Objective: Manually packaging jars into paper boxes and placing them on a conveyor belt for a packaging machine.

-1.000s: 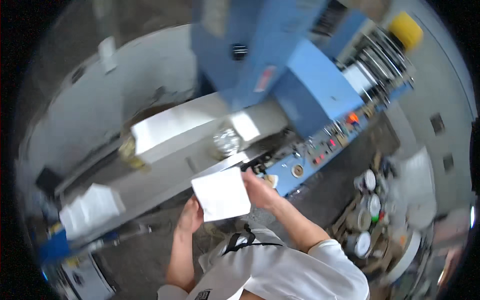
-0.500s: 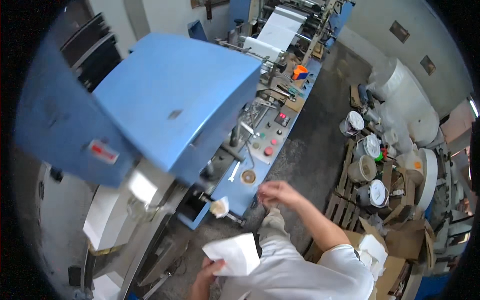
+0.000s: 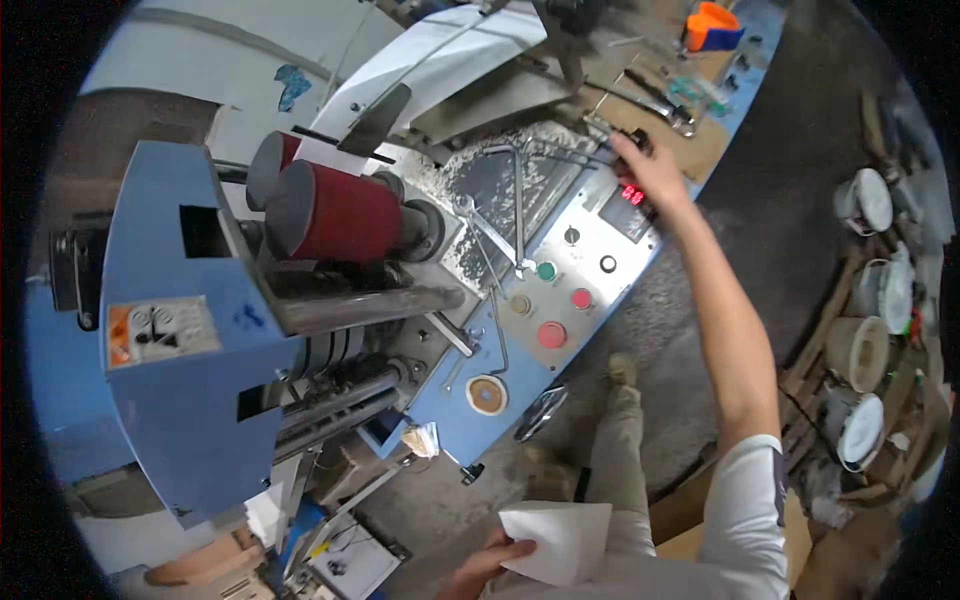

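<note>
White, four-sided flat paper piece (image 3: pixel 572 540) is in the left hand (image 3: pixel 497 558), close to the person's body, its left edge pinched with the thumb lying across the upper face. Well forward of it, the right hand (image 3: pixel 650 170) reaches over a blue machine bed, fingers bent at a small dark part; whether they grip it or only touch it, I cannot tell. Just below the right hand is a dark display with glowing red digits (image 3: pixel 630 198), set in a silver metal control panel (image 3: pixel 592 237). Nearer the left hand on that panel sit a round green button (image 3: pixel 546 271) and a large round red button (image 3: pixel 551 335). Left of the right hand lies a silver metal wrench (image 3: pixel 492 232), and farther left, dark red cylindrical rollers (image 3: pixel 345 215). Beyond the right hand stands an orange-and-blue plastic holder (image 3: pixel 712 30).
</note>
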`<state>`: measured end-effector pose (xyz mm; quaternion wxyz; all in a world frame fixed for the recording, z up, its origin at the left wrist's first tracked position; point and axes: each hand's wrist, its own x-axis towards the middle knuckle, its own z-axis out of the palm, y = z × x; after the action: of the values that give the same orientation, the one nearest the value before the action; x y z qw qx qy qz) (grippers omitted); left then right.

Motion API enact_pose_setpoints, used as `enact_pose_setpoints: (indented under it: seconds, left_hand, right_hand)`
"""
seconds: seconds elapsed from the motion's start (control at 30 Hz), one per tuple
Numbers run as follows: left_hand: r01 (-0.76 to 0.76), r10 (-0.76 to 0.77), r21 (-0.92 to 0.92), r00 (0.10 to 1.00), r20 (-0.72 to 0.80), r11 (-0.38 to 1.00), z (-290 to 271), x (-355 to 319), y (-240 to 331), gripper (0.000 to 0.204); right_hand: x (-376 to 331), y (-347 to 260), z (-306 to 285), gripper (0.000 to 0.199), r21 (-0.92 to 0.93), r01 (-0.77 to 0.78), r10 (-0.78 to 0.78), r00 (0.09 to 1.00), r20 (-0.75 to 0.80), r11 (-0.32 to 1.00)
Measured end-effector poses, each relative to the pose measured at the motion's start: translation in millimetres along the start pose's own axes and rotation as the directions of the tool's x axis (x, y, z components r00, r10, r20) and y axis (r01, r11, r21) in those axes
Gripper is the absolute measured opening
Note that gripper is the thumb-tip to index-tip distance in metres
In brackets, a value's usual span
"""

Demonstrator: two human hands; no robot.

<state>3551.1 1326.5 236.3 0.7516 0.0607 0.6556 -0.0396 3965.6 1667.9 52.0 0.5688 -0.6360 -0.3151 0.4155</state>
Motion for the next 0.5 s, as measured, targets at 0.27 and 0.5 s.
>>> enact_pose_setpoints:
  seconds: [0.27, 0.5]
  left_hand:
    - [0.237, -0.233, 0.019, 0.965, -0.121, 0.971, 28.0, 65.0, -9.2, 0.074]
    - [0.202, -0.205, -0.037, 0.976, -0.074, 0.979, -14.2, 104.5, -53.1, 0.073]
  right_hand:
    - [7.7, 16.6, -7.5, 0.051, 0.043, 0.076, -0.080, 0.992, 0.102, 0.996]
    - [-17.4, -9.6, -25.6, 0.040, 0.014, 0.079, -0.079, 0.997, -0.016, 0.997]
